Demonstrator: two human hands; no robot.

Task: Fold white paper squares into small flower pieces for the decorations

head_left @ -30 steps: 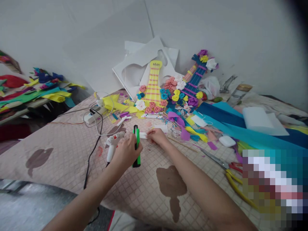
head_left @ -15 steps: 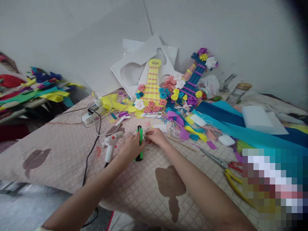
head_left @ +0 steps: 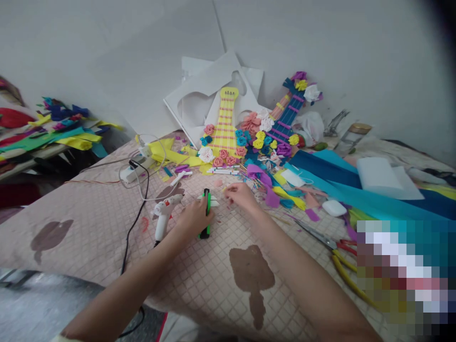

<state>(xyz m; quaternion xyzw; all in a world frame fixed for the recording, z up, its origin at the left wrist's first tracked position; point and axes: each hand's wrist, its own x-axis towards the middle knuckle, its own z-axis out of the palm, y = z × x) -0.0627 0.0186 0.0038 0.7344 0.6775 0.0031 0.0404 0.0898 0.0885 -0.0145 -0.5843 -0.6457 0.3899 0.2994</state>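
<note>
My left hand [head_left: 195, 216] is closed over a narrow green-and-black tool [head_left: 205, 232] standing on the table; its exact kind does not show. White material [head_left: 213, 202] pokes out on both sides of the tool, beneath or through it. Just to the right and slightly farther away, my right hand [head_left: 240, 195] hovers with its fingers pinched together. Something tiny and pale yellowish may be at those fingertips, too small to name. Left of my left hand rests a white hot glue gun [head_left: 163, 223], its black cord trailing toward the table's front edge.
A yellow paper guitar [head_left: 226, 118] with paper flowers and a blue one [head_left: 289, 116] lean at the back. Paper scraps, a purple strip [head_left: 261, 175] and scissors [head_left: 317, 236] lie rightward. A power strip [head_left: 133, 173] with cables sits at left.
My right hand has moved away from the green-and-black tool, right and slightly farther back. The white material beside the tool now shows more. My left hand stays on the tool.
</note>
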